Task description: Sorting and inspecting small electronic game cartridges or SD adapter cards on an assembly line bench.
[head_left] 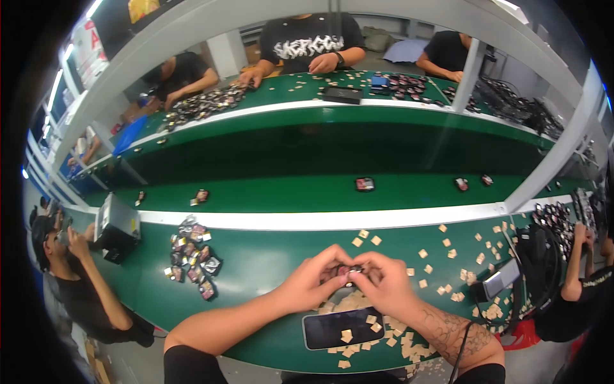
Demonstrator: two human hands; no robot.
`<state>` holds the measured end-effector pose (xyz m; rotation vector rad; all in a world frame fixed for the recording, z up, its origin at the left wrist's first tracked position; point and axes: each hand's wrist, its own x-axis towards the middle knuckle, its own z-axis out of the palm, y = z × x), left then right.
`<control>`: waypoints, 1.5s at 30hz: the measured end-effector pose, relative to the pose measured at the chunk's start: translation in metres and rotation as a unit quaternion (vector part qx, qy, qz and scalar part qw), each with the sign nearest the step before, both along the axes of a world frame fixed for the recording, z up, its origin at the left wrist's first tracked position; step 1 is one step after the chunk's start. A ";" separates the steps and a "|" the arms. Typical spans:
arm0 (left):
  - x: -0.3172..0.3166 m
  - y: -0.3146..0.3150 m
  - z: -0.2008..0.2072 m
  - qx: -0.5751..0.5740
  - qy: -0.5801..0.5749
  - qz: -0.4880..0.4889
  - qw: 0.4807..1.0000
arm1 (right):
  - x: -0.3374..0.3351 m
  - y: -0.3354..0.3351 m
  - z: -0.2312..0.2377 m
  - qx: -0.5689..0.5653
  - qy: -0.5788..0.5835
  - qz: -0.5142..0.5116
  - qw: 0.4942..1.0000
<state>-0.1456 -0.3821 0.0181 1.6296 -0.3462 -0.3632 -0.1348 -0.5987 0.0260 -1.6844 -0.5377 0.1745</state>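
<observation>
the green counter (268, 248) lies below; left hand (313, 281) and right hand (389, 287), just beyond the phone (329, 328), together grip a small dark gadget (350, 271) between them, neither nearer; its long axis is too covered to tell.

Left hand (314, 280) and right hand (387, 286) close together, fingers (334, 252) curled, forearms (233, 322) aslant.

Black sleeve (192, 366) down at seven o'clock, its partner, another black sleeve (481, 374), at five, both stopping around the elbow! And here's a dark-lined tattoo (448, 328) sprawling over the right forearm (419, 315), thin black cable (462, 349) crossing it
</observation>
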 end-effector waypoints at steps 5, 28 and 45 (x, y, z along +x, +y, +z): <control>0.091 0.024 -0.010 0.058 -0.093 0.120 0.987 | 0.011 -0.018 0.001 -0.095 -0.097 -0.120 0.984; 0.106 0.205 0.010 0.554 -0.247 0.243 0.757 | 0.024 -0.022 0.000 -0.081 -0.103 -0.090 0.987; -0.022 0.010 0.007 0.311 -0.235 0.019 0.921 | 0.006 -0.013 0.027 -0.396 -0.239 0.062 0.885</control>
